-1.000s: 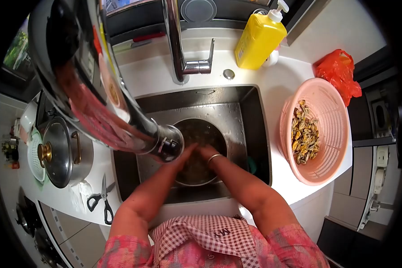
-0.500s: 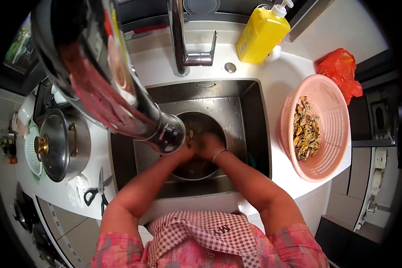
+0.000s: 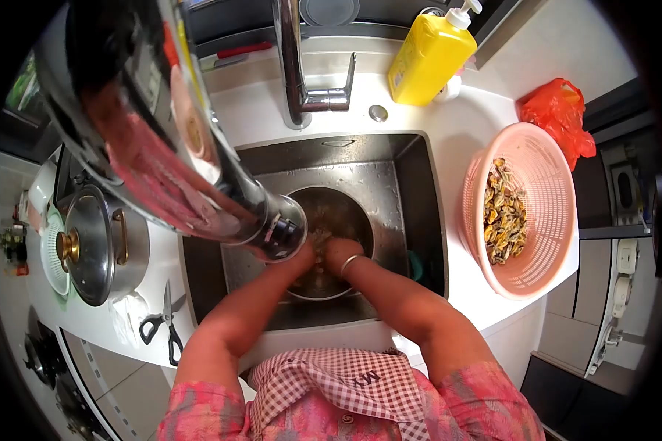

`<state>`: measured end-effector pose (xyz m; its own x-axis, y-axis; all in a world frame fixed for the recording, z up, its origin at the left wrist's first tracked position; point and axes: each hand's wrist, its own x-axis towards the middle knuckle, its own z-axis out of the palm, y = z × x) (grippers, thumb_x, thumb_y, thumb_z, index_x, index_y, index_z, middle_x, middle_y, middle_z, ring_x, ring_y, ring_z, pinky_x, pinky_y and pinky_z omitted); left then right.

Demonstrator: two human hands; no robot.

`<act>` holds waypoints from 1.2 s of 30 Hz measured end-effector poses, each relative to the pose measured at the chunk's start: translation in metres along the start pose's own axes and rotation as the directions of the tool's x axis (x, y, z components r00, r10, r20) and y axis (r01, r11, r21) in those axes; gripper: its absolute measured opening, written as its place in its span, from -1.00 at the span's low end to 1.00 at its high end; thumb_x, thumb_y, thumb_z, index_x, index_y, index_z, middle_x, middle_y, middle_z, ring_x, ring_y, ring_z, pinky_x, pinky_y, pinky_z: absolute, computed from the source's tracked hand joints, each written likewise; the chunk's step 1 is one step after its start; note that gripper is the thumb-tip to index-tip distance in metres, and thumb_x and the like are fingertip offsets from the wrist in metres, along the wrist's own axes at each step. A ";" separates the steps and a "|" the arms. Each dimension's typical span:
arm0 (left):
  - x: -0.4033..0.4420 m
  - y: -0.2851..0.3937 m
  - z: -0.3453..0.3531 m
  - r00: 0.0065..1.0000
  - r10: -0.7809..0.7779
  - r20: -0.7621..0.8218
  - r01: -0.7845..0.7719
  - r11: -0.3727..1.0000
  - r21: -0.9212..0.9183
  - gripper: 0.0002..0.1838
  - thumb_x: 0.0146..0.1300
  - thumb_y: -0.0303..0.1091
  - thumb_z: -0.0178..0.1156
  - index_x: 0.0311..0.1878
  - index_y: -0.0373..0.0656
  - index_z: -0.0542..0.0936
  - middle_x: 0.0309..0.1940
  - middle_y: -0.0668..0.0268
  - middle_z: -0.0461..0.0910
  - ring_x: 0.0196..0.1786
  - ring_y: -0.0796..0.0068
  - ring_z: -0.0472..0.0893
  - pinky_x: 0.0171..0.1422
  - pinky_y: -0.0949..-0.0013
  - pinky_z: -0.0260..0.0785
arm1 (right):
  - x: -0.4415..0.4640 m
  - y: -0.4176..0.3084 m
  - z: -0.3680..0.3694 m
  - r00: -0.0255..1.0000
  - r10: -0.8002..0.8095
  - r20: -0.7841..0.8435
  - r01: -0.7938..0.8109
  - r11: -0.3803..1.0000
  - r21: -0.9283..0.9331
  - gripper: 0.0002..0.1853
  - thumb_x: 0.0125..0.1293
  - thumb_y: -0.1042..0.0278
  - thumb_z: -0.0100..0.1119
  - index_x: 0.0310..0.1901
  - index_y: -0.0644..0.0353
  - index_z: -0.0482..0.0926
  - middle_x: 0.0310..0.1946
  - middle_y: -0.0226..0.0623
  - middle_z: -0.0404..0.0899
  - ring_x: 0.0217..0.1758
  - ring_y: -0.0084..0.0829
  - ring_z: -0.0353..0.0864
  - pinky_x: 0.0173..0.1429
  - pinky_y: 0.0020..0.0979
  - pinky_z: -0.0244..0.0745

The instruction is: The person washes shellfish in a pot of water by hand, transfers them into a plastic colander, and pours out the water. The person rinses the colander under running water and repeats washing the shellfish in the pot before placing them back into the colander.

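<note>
A round metal bowl (image 3: 357, 213) of dark, murky water stands in the steel sink (image 3: 379, 176). My left hand (image 3: 296, 263) reaches into its left side, partly behind the chrome faucet head (image 3: 283, 228). Beside it my right hand (image 3: 340, 253), with a bracelet at the wrist, dips into the bowl from the right. The fingers of both hands are hidden by water and blur. Small pale pieces show between the hands. To the right of the sink, a pink basket (image 3: 555, 220) holds a heap of yellow and dark shellfish meat (image 3: 504, 220).
Left of the sink are a lidded pot (image 3: 92, 242), black-handled scissors (image 3: 168, 320) and a crumpled white bag (image 3: 130, 316). Behind the sink stand a faucet lever (image 3: 338, 95) and a yellow pump bottle (image 3: 430, 62). A red plastic bag (image 3: 559, 117) lies behind the basket.
Both hands stay in the bowl and shift about, the right one now a little lower and left than half a second ago. The view has tilted slightly.
</note>
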<state>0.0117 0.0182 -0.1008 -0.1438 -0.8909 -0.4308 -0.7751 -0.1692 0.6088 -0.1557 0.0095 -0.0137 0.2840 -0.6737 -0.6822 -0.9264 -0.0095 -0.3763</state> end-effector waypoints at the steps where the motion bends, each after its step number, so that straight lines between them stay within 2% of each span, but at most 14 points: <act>1: -0.008 0.018 -0.019 0.999 -0.005 0.032 0.002 0.997 0.076 -0.57 0.29 -0.12 0.20 0.11 -0.17 0.65 0.12 -0.08 0.63 0.20 -0.04 0.63 0.26 0.05 0.49 | -0.004 -0.003 -0.007 1.000 0.026 0.002 -0.026 1.000 0.009 -0.56 0.27 0.02 0.23 0.10 0.05 0.65 0.08 0.10 0.64 0.13 -0.02 0.67 0.22 -0.12 0.58; 6: -0.049 0.095 -0.099 0.944 0.011 0.331 -0.184 0.850 0.494 -0.62 0.27 -0.18 0.23 0.10 -0.11 0.65 0.11 0.01 0.64 0.23 -0.02 0.61 0.25 0.01 0.49 | -0.036 -0.016 -0.033 0.992 -0.023 -0.125 -0.005 0.977 -0.215 -0.57 0.24 0.15 0.29 0.14 0.06 0.63 0.13 -0.05 0.57 0.20 -0.01 0.62 0.17 -0.09 0.61; 10: -0.034 0.064 -0.067 0.952 0.306 -0.025 -0.255 0.833 0.491 -0.69 0.20 -0.29 0.25 0.01 -0.11 0.64 0.02 0.11 0.60 0.14 -0.01 0.60 0.14 -0.02 0.51 | -0.027 -0.018 -0.050 0.952 -0.056 -0.301 -0.003 0.982 -0.191 -0.63 0.25 0.26 0.24 0.09 0.11 0.62 0.12 -0.10 0.51 0.22 0.05 0.60 0.16 -0.08 0.61; 13: -0.008 0.102 -0.089 0.895 0.445 0.040 -0.374 0.699 0.610 -0.70 0.15 -0.34 0.23 -0.03 -0.13 0.65 -0.02 0.14 0.58 0.07 0.03 0.59 0.06 -0.02 0.51 | 0.015 0.002 -0.035 0.787 -0.222 -0.576 0.182 0.975 -0.128 -0.70 0.25 0.33 0.19 0.02 0.12 0.62 0.13 -0.07 0.54 0.22 0.02 0.61 0.17 -0.07 0.61; 15: 0.030 0.075 -0.057 0.831 0.555 0.034 -0.434 0.609 0.664 -0.70 0.12 -0.36 0.22 -0.04 -0.14 0.65 -0.02 0.16 0.59 0.03 0.07 0.59 0.02 0.00 0.50 | 0.043 0.018 -0.022 0.885 -0.130 -0.447 0.145 0.989 0.001 -0.67 0.25 0.30 0.20 0.04 0.14 0.63 0.16 -0.03 0.58 0.23 -0.03 0.62 0.20 -0.07 0.59; 19: 0.029 0.085 -0.060 0.943 0.214 0.256 -0.326 0.756 0.568 -0.66 0.14 -0.23 0.26 -0.01 -0.09 0.68 0.04 0.11 0.62 0.15 0.07 0.60 0.21 0.02 0.51 | 0.022 0.011 -0.043 0.999 -0.010 -0.044 0.013 0.998 0.067 -0.55 0.28 0.12 0.20 0.11 0.22 0.59 0.15 0.11 0.60 0.27 -0.02 0.59 0.32 -0.09 0.52; 25: -0.003 0.104 -0.078 0.928 -0.132 0.347 -0.027 0.909 0.416 -0.44 0.23 -0.11 0.25 0.28 -0.12 0.58 0.25 -0.02 0.58 0.26 0.05 0.61 0.35 0.09 0.46 | 0.022 0.011 -0.006 0.985 0.172 0.029 -0.174 0.955 0.240 -0.50 0.31 -0.01 0.14 0.09 0.23 0.65 0.15 0.07 0.63 0.19 0.01 0.65 0.28 -0.11 0.54; 26: 0.001 0.091 -0.065 0.924 -0.174 0.341 0.025 0.915 0.402 -0.42 0.25 -0.10 0.24 0.31 -0.13 0.56 0.26 -0.03 0.57 0.27 0.07 0.60 0.35 0.11 0.45 | 0.036 0.019 0.009 0.996 0.089 0.004 -0.087 0.959 0.271 -0.51 0.33 0.01 0.12 0.10 0.25 0.64 0.14 0.10 0.63 0.16 0.03 0.66 0.26 -0.10 0.55; 28: 0.017 0.041 -0.016 0.926 -0.225 0.305 0.237 0.972 -0.003 -0.40 0.23 -0.09 0.27 0.30 -0.17 0.56 0.21 -0.03 0.60 0.25 0.03 0.61 0.35 0.09 0.42 | 0.076 0.046 0.057 0.996 -0.075 -0.053 0.089 0.942 0.323 -0.52 0.37 0.06 0.08 0.12 0.27 0.63 0.12 0.14 0.63 0.09 0.06 0.68 0.21 -0.07 0.57; 30: 0.006 0.024 -0.002 0.931 -0.191 0.310 0.307 0.869 -0.387 -0.41 0.23 -0.12 0.28 0.29 -0.20 0.55 0.18 -0.01 0.62 0.23 0.04 0.61 0.34 0.09 0.41 | 0.057 0.029 0.054 0.986 0.135 0.096 -0.139 0.357 0.924 -0.53 0.41 0.07 0.05 0.10 0.31 0.63 0.09 0.19 0.63 0.06 0.08 0.68 0.19 -0.06 0.56; 31: -0.007 0.027 -0.006 0.942 -0.125 0.311 0.286 0.786 -0.548 -0.42 0.24 -0.14 0.27 0.29 -0.22 0.55 0.17 0.01 0.63 0.21 0.05 0.62 0.33 0.10 0.41 | 0.046 0.018 0.046 0.961 0.171 0.220 -0.209 -0.078 0.975 -0.53 0.43 0.07 0.03 0.09 0.32 0.63 0.07 0.22 0.63 0.04 0.09 0.68 0.17 -0.05 0.56; 32: -0.015 0.029 -0.008 0.951 -0.062 0.302 0.263 0.673 -0.691 -0.43 0.26 -0.16 0.27 0.29 -0.23 0.54 0.17 0.03 0.63 0.19 0.07 0.63 0.31 0.11 0.41 | 0.036 0.009 0.036 0.963 0.192 0.191 -0.194 -0.003 0.981 -0.52 0.43 0.05 0.03 0.08 0.33 0.63 0.06 0.22 0.63 0.05 0.10 0.68 0.18 -0.06 0.55; 34: -0.011 0.032 -0.004 0.978 -0.018 0.207 0.148 0.761 -0.632 -0.48 0.28 -0.22 0.23 0.27 -0.25 0.54 0.15 0.02 0.64 0.17 0.09 0.63 0.29 0.12 0.42 | 0.023 -0.001 0.022 0.963 0.232 0.135 -0.172 0.146 0.974 -0.50 0.44 0.01 0.04 0.06 0.35 0.63 0.04 0.24 0.63 0.07 0.13 0.66 0.21 -0.06 0.54; 36: -0.009 0.042 -0.015 0.987 0.042 0.158 0.043 0.865 -0.499 -0.50 0.29 -0.19 0.22 0.24 -0.25 0.55 0.11 -0.01 0.65 0.16 0.08 0.64 0.27 0.12 0.44 | 0.061 0.027 0.051 0.977 0.172 -0.123 -0.032 0.692 0.721 -0.49 0.46 0.03 0.03 0.13 0.38 0.58 0.01 0.27 0.64 0.12 0.14 0.64 0.22 -0.06 0.52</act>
<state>-0.0107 0.0128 -0.0613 -0.2718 -0.8196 -0.5043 -0.3697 -0.3949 0.8410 -0.1504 0.0059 -0.0977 0.0877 -0.7508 -0.6547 -0.4722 0.5474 -0.6910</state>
